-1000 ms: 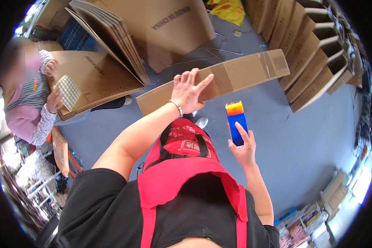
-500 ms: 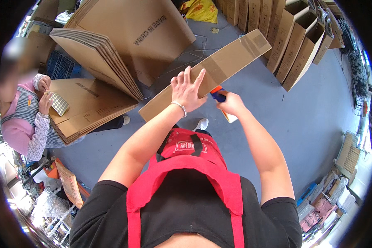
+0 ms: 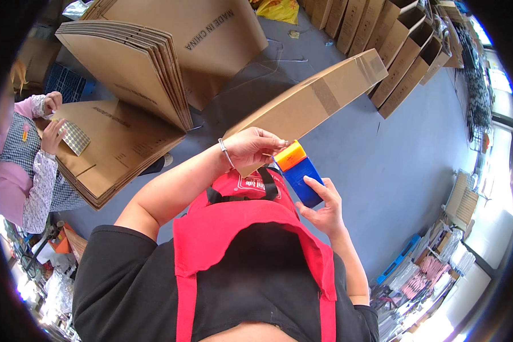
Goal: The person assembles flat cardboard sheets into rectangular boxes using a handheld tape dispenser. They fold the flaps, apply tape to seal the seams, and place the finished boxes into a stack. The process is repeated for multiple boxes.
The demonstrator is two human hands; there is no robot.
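A long, narrow cardboard box (image 3: 299,108) stands tilted in front of me, with a darker tape band across its top side. My right hand (image 3: 325,210) grips a blue and orange tape dispenser (image 3: 305,181) from its right side, thumb over the blue body. At the dispenser's orange end, my left hand (image 3: 255,148) has fingertips pinched together. What lies between them is too small to make out. That hand wears a bracelet and is in front of the box's near end.
To the left a co-worker (image 3: 31,154) handles a sheet of round stickers (image 3: 74,138) over flat cartons (image 3: 119,137). Folded cardboard (image 3: 125,68) leans behind. Tall open boxes (image 3: 404,74) stand in a row at the far right. A yellow bag (image 3: 278,10) lies at the back.
My left hand has come off the box top and moved nearer, to the dispenser's orange end. The dispenser has turned its blue side up. The box's near end has shifted right and tilted.
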